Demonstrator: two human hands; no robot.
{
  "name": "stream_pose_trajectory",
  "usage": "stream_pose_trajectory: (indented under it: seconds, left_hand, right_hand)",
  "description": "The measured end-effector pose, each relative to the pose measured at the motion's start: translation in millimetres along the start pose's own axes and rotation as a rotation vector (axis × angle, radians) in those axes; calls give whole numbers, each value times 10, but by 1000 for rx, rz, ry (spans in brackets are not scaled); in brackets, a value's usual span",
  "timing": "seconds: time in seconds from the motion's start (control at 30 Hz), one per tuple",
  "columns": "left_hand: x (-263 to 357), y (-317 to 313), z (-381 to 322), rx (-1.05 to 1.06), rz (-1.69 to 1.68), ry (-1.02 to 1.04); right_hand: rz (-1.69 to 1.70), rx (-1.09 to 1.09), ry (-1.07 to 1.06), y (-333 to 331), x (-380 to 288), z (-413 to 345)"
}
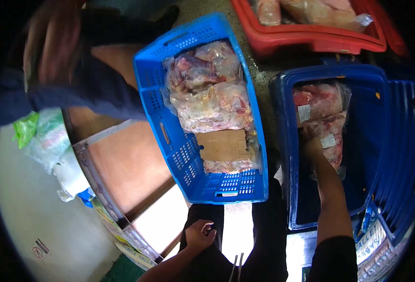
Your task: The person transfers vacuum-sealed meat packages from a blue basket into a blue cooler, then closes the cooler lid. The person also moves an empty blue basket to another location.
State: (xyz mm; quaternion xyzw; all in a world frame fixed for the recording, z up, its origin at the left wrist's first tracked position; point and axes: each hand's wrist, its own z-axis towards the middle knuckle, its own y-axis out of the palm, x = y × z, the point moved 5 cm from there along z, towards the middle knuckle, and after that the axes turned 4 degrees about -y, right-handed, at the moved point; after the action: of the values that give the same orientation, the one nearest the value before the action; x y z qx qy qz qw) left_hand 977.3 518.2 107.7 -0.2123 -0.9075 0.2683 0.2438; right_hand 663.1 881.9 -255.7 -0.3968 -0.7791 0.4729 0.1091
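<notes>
My right hand (312, 145) reaches down into a dark blue plastic bin (364, 141) and is at the left edge of a clear-bagged piece of meat (334, 153) with a white label; shadow hides its fingers. Another bagged piece of meat (322, 100) lies beyond it in the bin. My left hand (201, 234) rests near my dark trousers, fingers loosely curled, holding nothing. In front of me a light blue perforated crate (158, 141) holds several bags of meat (214, 105), with a flat piece of brown cardboard (223, 145) on top of the nearer ones.
A red bin (320, 42) with bagged meat (310, 12) stands beyond the blue bin. Another person's blurred hand (54, 49) and blue sleeve (77, 95) are at the upper left. Wooden panels in a metal frame (94, 179) and plastic bags (48, 141) lie left of the crate.
</notes>
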Motion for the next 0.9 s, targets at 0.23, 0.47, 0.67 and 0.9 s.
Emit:
stream_pose_trajectory:
  seconds: [0.23, 0.47, 0.67, 0.9]
  left_hand:
    - [104, -236, 440, -89, -173, 52]
    - [744, -1260, 3097, 372, 874, 570]
    - [949, -1746, 4633, 216, 1315, 274]
    - [593, -1438, 4937, 396, 1368, 323]
  right_hand:
    - [-620, -499, -485, -701, 364, -753]
    - [817, 148, 255, -1984, -769, -1030]
    - [1097, 269, 733, -1864, -1718, -2545]
    - [1130, 135, 1023, -1508, -2593, -3654]
